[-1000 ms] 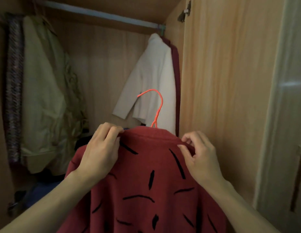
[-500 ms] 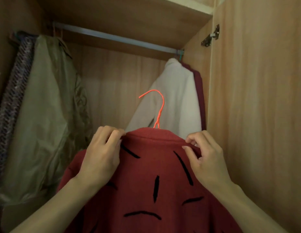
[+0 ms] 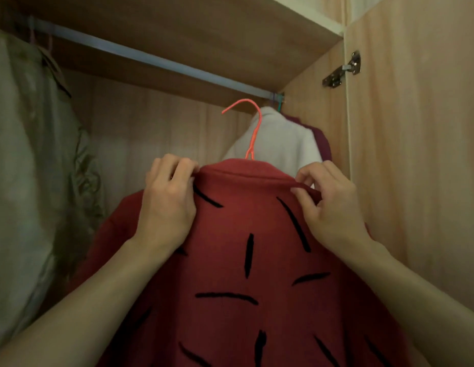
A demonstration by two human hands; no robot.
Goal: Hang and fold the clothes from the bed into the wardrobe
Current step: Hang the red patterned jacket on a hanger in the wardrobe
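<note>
Red garment (image 3: 243,260) pinched at its shoulders by both hands; orange hanger hook (image 3: 250,120), below the rail (image 3: 151,58), could miss it

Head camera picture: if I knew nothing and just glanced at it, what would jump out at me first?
A big red garment with black dashes fills the lower middle, held up at its collar by the left hand and the right hand, each with a curled grip. Its orange hanger hook pokes up just below the metal wardrobe rail, not on it. Behind hangs a white garment, and an olive jacket hangs at far left.
</note>
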